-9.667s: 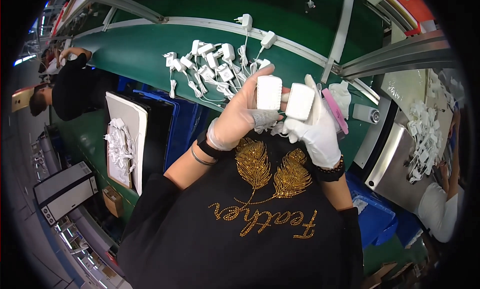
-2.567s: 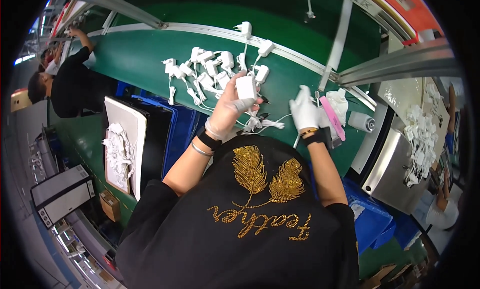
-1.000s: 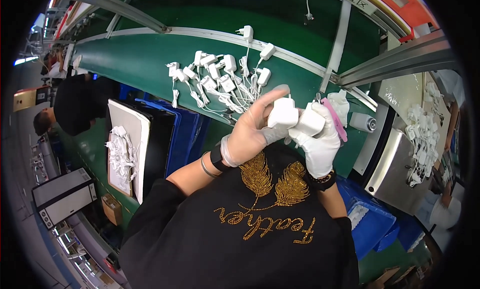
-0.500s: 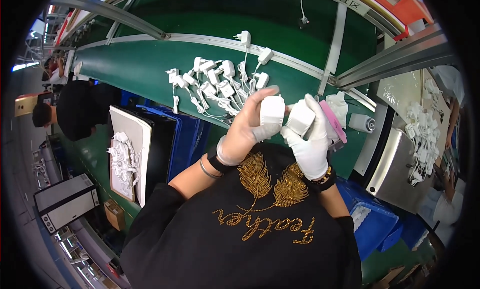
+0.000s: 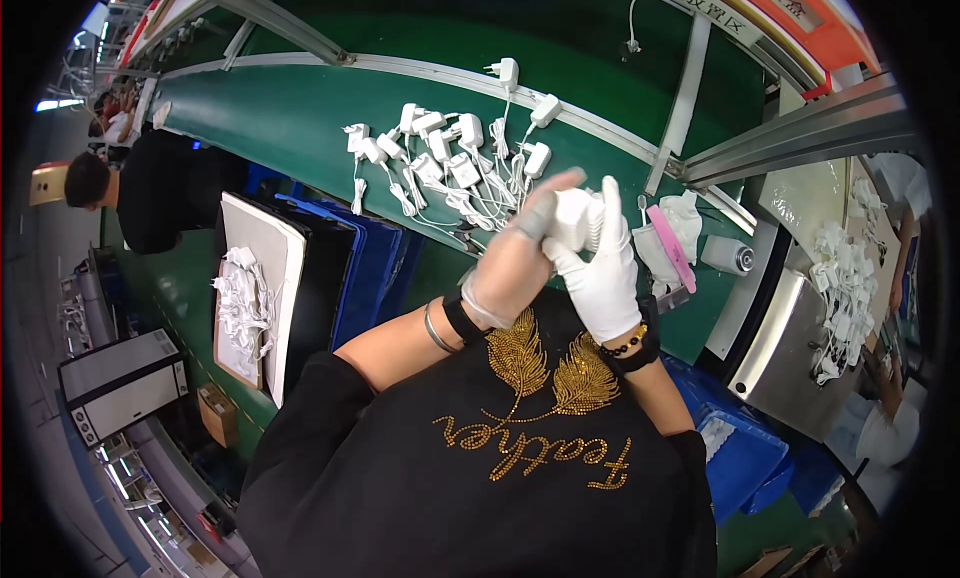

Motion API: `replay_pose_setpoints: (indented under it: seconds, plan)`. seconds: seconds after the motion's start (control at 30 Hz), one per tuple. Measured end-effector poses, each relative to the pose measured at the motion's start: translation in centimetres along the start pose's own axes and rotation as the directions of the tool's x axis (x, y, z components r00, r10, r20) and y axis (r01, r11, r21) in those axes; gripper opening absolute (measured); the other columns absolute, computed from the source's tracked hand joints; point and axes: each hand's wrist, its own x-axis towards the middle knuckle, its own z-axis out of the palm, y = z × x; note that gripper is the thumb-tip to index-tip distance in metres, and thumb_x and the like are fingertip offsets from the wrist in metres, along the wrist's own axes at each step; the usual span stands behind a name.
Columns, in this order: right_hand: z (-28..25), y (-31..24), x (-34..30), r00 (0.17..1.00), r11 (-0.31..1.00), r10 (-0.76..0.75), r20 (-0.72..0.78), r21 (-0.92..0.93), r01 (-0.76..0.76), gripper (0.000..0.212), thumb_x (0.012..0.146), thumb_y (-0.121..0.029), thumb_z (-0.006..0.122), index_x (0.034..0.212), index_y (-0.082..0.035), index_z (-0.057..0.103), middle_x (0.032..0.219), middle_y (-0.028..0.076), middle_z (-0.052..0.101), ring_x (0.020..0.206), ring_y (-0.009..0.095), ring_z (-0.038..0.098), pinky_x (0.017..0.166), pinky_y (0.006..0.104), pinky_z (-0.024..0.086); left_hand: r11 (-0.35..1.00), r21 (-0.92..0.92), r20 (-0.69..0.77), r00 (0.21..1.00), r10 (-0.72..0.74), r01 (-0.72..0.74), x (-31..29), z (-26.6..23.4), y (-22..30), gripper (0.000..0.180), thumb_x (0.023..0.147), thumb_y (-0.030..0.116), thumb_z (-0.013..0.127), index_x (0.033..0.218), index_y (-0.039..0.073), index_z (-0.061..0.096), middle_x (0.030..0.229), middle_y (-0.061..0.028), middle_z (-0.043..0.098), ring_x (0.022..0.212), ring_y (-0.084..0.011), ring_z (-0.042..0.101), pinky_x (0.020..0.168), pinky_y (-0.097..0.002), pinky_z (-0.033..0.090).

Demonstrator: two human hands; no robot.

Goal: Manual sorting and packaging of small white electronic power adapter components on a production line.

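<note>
Head view: a white plug adapter [image 5: 573,218] sits between the left hand [image 5: 512,263] and the gloved right hand [image 5: 602,286], above the green surface [image 5: 270,103] by its near edge. The hands are together, the right with thumb and fingers clamped on the ridged side; the left lies against the opposite side, too blurred to tell if it grips. The long axis seems to point away from the body (one block or two, I cannot tell). Beyond, leftward, lies a heap of corded adapters [image 5: 462,168]; rightward, a pink strip [image 5: 671,246].
</note>
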Motion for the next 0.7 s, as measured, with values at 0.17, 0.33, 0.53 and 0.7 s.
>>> replay_pose_setpoints:
  seconds: [0.17,0.33,0.53,0.7]
  plan:
    - [-1.3,0.6,-0.3,0.977,0.809,0.213,0.002,0.560,-0.178,0.075,0.088,-0.035,0.067,0.145,-0.005,0.029,0.107,0.013,0.059,0.082,0.023,0.061,0.067,0.0329,0.050,0.725,0.595,0.242,0.937,0.252,-0.348,0.2,-1.4,-1.5,0.048,0.103,0.031,0.041,0.141,0.002,0.038,0.125,-0.0101,0.052,0.114,-0.0220,0.052,0.104,-0.0353,0.037]
    - [-3.9,-0.5,0.6,0.906,0.067,0.407,0.118,0.985,-0.158,0.069,0.098,-0.055,0.039,0.143,-0.003,0.032,0.097,0.008,0.058,0.063,0.012,0.050,0.056,0.0229,0.042,0.438,0.845,0.194,0.940,0.280,-0.306,4.2,-6.0,-2.2,0.052,0.089,0.020,0.061,0.136,0.004,0.043,0.134,-0.0162,0.046,0.124,-0.0306,0.045,0.106,-0.0379,0.036]
    - [-6.1,-0.1,1.4,0.921,-0.259,0.122,0.369,0.908,-0.330,0.064,0.099,-0.049,0.035,0.140,0.000,0.035,0.065,0.003,0.047,0.041,0.008,0.034,0.040,0.0247,0.032,-0.339,0.941,0.170,0.886,0.430,-0.016,10.2,-13.2,-4.7,0.051,0.074,0.023,0.075,0.121,0.011,0.058,0.133,-0.0189,0.046,0.126,-0.0417,0.040,0.107,-0.0488,0.033]
    - [-5.8,-0.2,1.1,0.934,-0.387,-0.113,0.339,0.851,-0.356,0.056,0.097,-0.035,0.042,0.137,0.002,0.039,0.047,-0.003,0.035,0.035,0.007,0.028,0.034,0.0235,0.027,-0.532,0.846,0.250,0.907,0.339,-0.035,10.3,-15.2,-7.0,0.043,0.076,0.018,0.070,0.117,0.014,0.060,0.136,-0.0159,0.046,0.128,-0.0427,0.038,0.108,-0.0555,0.028]
